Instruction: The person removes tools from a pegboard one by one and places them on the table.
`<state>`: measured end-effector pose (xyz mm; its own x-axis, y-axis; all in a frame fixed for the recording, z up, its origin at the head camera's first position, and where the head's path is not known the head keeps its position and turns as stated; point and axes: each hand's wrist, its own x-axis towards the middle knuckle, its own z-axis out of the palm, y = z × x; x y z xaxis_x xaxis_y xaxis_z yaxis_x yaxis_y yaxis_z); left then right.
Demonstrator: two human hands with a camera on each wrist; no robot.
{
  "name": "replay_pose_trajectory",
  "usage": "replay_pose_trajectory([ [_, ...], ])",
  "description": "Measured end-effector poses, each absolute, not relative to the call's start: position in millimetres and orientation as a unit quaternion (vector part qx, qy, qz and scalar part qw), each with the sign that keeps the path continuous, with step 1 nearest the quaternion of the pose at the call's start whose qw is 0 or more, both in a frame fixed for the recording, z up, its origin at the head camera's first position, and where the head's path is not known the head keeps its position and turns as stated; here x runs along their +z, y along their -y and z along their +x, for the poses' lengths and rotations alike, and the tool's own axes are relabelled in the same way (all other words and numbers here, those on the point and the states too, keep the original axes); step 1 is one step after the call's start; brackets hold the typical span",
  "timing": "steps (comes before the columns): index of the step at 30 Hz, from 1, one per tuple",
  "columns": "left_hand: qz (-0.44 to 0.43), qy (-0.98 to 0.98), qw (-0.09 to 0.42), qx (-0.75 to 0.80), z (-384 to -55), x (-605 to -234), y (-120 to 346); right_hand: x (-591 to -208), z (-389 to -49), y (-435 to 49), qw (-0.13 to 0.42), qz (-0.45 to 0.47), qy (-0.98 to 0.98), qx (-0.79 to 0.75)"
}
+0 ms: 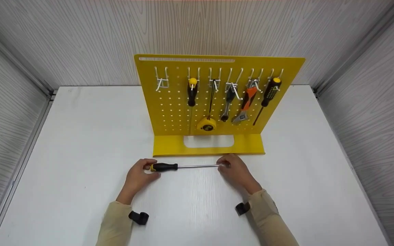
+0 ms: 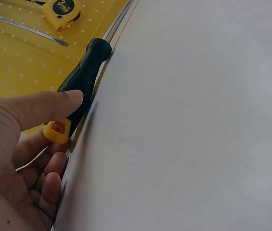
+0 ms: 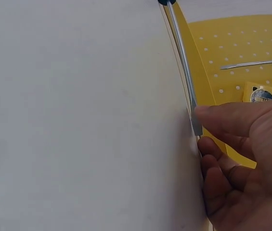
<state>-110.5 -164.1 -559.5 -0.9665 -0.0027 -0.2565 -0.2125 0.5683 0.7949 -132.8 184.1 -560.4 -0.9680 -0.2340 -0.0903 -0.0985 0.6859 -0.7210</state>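
Note:
A flat-blade screwdriver (image 1: 164, 166) with a black handle and yellow end lies crosswise just in front of the yellow pegboard stand, its handle to the left. My left hand (image 1: 140, 176) pinches the handle's end; in the left wrist view the thumb (image 2: 71, 102) presses on the black grip, beside the yellow end. At the other end, my right hand (image 1: 235, 171) pinches the blade's tip. The right wrist view shows that thumb (image 3: 222, 118) against the flat tip (image 3: 197, 125), with the other fingers curled below it.
The yellow pegboard (image 1: 174, 116) stands on the white table (image 1: 91, 136). From its hooks hang another screwdriver (image 1: 192, 94), a tape measure (image 1: 206, 124), a ratchet-like tool (image 1: 229, 102), an adjustable wrench (image 1: 248, 99) and a dotted-handle screwdriver (image 1: 271, 90). The leftmost hook (image 1: 162, 83) holds nothing.

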Motion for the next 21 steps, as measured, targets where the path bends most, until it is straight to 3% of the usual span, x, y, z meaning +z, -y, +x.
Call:
replay_pose_trajectory([
  [21,-0.054,-0.866,0.141,0.477,-104.7,-545.6,162.9,-557.1,-127.8,-189.1,0.133,-0.036,-0.900,-0.414],
])
